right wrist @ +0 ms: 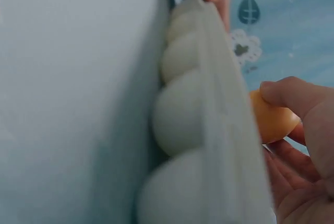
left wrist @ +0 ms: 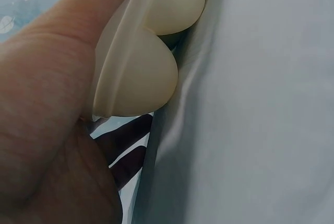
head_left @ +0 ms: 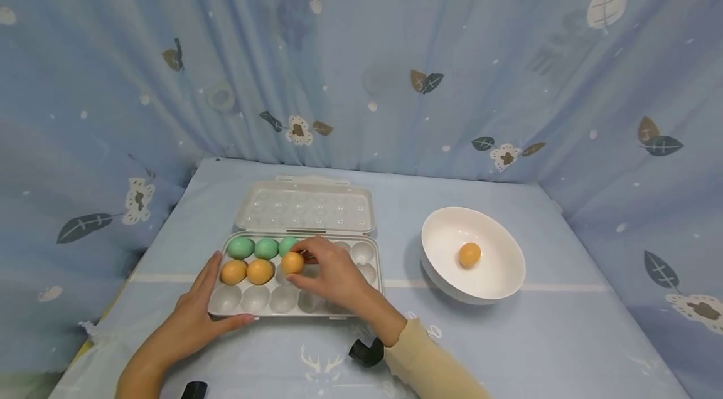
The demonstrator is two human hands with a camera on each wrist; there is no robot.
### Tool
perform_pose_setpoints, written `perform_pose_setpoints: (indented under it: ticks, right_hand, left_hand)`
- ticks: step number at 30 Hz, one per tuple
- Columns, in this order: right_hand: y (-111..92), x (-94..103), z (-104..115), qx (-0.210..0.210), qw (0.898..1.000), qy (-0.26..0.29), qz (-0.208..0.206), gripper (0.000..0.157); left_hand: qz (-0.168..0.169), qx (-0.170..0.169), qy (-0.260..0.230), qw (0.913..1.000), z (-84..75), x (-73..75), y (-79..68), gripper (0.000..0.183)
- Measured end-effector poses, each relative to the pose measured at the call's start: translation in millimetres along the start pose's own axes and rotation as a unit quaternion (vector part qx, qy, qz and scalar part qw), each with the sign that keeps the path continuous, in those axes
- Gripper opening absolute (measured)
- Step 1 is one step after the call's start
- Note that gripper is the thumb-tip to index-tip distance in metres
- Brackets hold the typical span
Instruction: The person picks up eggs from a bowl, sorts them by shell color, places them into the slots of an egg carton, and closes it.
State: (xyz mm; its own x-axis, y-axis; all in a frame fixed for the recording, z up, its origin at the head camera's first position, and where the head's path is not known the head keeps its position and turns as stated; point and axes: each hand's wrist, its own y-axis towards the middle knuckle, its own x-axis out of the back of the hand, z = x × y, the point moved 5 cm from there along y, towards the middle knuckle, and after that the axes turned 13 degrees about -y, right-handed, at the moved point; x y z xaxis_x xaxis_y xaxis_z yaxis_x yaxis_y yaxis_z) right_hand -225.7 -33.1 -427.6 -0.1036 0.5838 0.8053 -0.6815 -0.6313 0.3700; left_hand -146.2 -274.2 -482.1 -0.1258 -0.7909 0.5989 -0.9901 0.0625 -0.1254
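Note:
My right hand (head_left: 333, 273) pinches an orange egg (head_left: 292, 263) between thumb and fingers, over the middle row of a white egg carton (head_left: 378, 289). In the right wrist view the same egg (right wrist: 275, 118) shows just past the carton's rim. Two orange eggs (head_left: 260, 271) sit at the left of that row, and green eggs (head_left: 240, 248) fill cups at the left of the back row. My left hand (head_left: 189, 317) rests against the carton's front left corner, thumb along the front edge, fingers extended along the left side. Part of the back row is hidden by my right hand.
The carton's clear lid (head_left: 305, 206) lies folded back behind it. To the right stands a white bowl (head_left: 503, 261) with one orange egg (head_left: 469, 255) inside. A black object (head_left: 367, 352) shows by my right wrist. A patterned blue curtain (head_left: 361, 60) closes off the back.

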Motion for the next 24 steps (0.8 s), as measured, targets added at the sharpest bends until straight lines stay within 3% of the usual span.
perform_pose_setpoints:
  ticks: [9, 18, 24]
  right_hand:
    - [0, -20.2, 4, -0.010, 0.996, -0.091, -0.006, 0.041]
    - [-3, -24.5, 2, -0.031, 0.987, -0.159, -0.018, 0.040]
    - [-2, -25.4, 3, -0.015, 0.983, -0.185, -0.007, 0.038]
  left_hand:
    - [-0.004, -0.010, -0.014, 0.9998, -0.9, 0.5, -2.0, 0.137]
    - [-0.005, -0.011, -0.011, 0.9999, -4.4, 0.5, -1.2, 0.138]
    - [-0.009, -0.018, -0.011, 0.9997, -5.2, 0.4, -3.4, 0.136]
